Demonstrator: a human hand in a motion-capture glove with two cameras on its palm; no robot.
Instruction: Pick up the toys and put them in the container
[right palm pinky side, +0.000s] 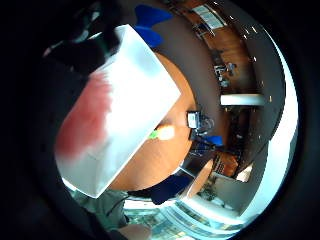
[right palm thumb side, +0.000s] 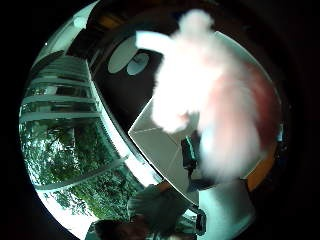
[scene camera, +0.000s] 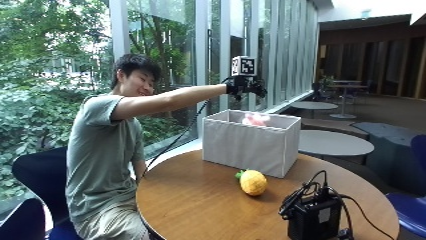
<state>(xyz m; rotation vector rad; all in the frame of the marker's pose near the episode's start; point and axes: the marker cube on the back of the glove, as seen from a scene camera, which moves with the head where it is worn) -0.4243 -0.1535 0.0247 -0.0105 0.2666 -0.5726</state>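
Toys first: we see a pink plush toy (scene camera: 255, 119) poking above the rim of the grey fabric container (scene camera: 247, 145) on the round wooden table (scene camera: 200, 205). A yellow pineapple toy (scene camera: 253, 182) lies on the table just in front of the container, near a black device (scene camera: 314, 217). Our gloved right hand (scene camera: 245, 86) hangs just above the plush; we cannot tell whether its fingers hold anything or which way the plush points.
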